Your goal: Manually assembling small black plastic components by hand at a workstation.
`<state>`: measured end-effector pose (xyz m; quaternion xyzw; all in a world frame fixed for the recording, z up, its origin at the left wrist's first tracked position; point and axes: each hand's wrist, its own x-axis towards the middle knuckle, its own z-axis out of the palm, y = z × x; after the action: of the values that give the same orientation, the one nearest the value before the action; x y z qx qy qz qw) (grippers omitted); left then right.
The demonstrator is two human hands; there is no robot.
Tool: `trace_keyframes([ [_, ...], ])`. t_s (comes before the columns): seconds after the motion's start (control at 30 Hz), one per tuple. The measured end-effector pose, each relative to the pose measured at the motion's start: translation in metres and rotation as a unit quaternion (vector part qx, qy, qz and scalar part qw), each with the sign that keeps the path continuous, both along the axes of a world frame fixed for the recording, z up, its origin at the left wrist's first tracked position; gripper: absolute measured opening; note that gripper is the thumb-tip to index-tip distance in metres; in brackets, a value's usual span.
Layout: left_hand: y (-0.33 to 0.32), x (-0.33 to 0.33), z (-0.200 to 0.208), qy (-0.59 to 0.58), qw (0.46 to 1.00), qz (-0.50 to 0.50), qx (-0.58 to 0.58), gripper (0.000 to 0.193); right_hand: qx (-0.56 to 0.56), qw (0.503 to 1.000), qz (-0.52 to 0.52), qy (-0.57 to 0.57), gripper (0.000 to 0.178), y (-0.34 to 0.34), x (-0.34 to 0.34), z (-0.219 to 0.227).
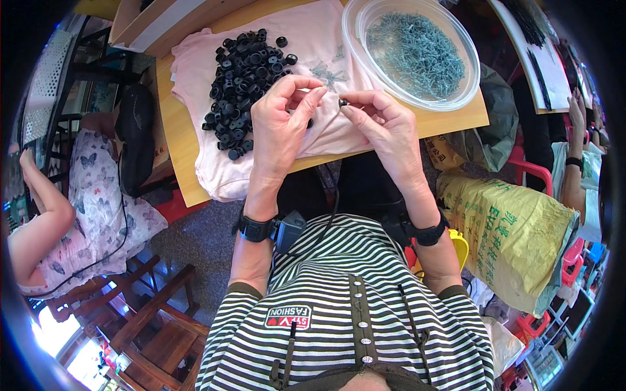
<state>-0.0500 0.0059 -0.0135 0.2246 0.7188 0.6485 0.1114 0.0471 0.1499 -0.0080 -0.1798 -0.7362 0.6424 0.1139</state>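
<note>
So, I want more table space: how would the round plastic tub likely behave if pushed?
The plastic tub is probably heavy, given the heap of screw-like metal pieces inside. Being wide, it seems unlikely to tip. It may drag the pink cloth, which appears to run under its edge.

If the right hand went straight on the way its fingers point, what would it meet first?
Most likely the left hand, across a narrow gap from the small black part pinched in the right hand. Depth is unclear in this single view, so it might slip past.
</note>
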Motion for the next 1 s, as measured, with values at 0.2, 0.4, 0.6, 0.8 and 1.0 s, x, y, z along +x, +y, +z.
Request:
trace_keyframes([
  [0.2,-0.002,0.014,0.017,0.074,0.997,0.025,0.003,0.011,-0.327,0.945,0.035,-0.002,0.025,0.013,0.001,0.001],
  [0.4,-0.002,0.025,0.022,0.031,0.997,0.003,0.064,0.011,-0.420,0.904,0.077,0.016,0.027,0.013,0.001,0.002],
  [0.6,-0.006,0.026,0.023,0.046,0.998,0.029,0.031,0.010,-0.423,0.902,0.082,0.020,0.025,0.011,0.003,0.004],
  [0.8,-0.008,0.029,0.021,0.027,0.998,0.031,0.057,0.011,-0.412,0.906,0.091,0.015,0.025,0.008,0.004,0.006],
  [1.0,-0.010,0.035,0.031,0.150,0.987,0.041,-0.038,0.010,-0.392,0.916,0.090,0.012,0.024,0.006,0.006,0.002],
])
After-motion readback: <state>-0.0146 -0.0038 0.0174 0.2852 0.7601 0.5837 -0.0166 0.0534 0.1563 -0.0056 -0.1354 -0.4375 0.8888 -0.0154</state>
